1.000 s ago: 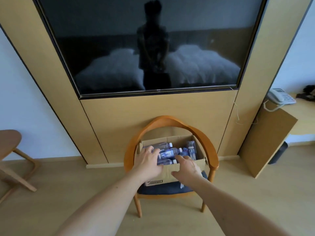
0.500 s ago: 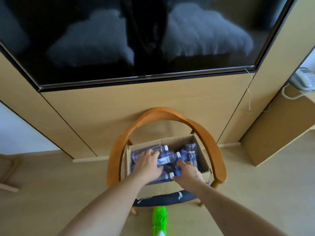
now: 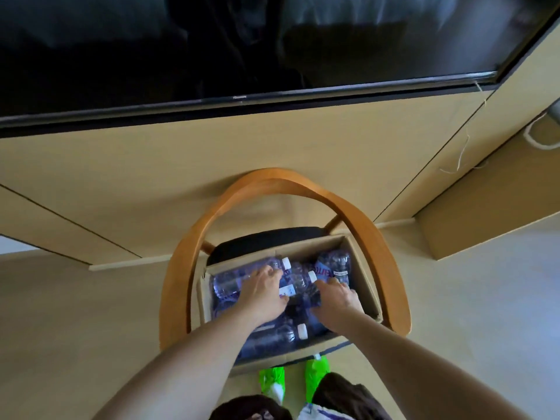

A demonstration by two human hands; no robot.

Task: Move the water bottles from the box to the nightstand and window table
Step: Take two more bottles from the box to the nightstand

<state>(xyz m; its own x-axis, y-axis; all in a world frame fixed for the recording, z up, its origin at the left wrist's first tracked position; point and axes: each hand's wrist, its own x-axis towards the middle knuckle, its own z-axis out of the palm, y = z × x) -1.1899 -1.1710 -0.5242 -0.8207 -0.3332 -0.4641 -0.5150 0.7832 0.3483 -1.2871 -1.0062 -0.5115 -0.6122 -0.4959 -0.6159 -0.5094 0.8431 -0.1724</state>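
purple-tinted bottles point(image 3: 260, 339) – white caps, green shoes point(image 3: 272, 380)

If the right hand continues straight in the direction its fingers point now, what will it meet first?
Most likely the upright shrink-wrapped bottle pack in the cardboard box, just beyond the right hand; depth is unclear.
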